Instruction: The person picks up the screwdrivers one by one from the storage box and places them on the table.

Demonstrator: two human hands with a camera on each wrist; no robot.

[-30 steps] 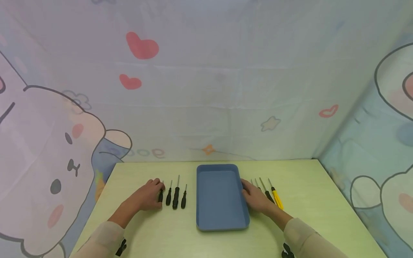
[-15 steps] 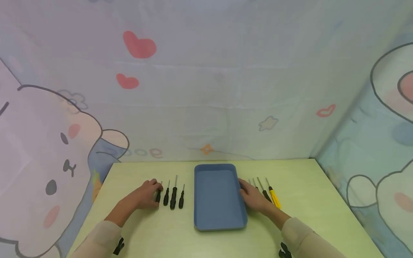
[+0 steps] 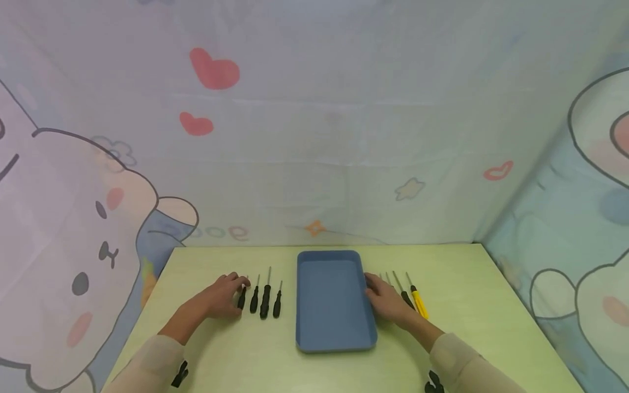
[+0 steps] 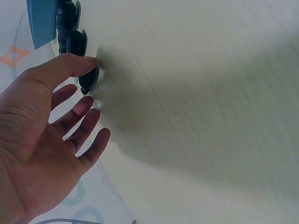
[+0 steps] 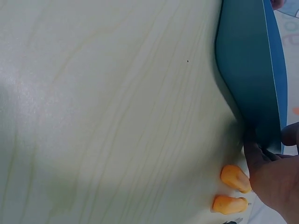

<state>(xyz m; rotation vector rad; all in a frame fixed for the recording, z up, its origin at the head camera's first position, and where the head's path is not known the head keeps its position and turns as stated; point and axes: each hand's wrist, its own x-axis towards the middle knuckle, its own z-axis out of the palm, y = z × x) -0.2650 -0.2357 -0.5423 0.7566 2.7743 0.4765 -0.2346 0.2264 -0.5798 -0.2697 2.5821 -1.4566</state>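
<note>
My left hand [image 3: 222, 297] reaches over the leftmost black-handled screwdriver [image 3: 242, 299]. In the left wrist view the thumb lies across its handle [image 4: 89, 80], and the other fingers are spread and loosely bent near its front end. To the right lie more black screwdrivers [image 3: 265, 301], all in a row with shafts pointing away. My right hand [image 3: 388, 300] grips the right side of a blue rectangular tray [image 3: 336, 341]. In the right wrist view its fingers press the outer wall [image 5: 250, 70] while the thumb is over the rim. Nothing lies in the tray.
Right of the tray, partly behind my right hand, several screwdrivers lie, among them a black-handled one [image 3: 407, 299] and a yellow one [image 3: 419, 301]. Orange handles [image 5: 235, 178] show in the right wrist view. A patterned curtain [image 3: 314, 136] stands behind the pale table [image 3: 481, 305].
The left thumb and fingers have spread slightly around the leftmost screwdriver, so more of its handle shows. The right hand and tray stay put. The head view shifts a little.
</note>
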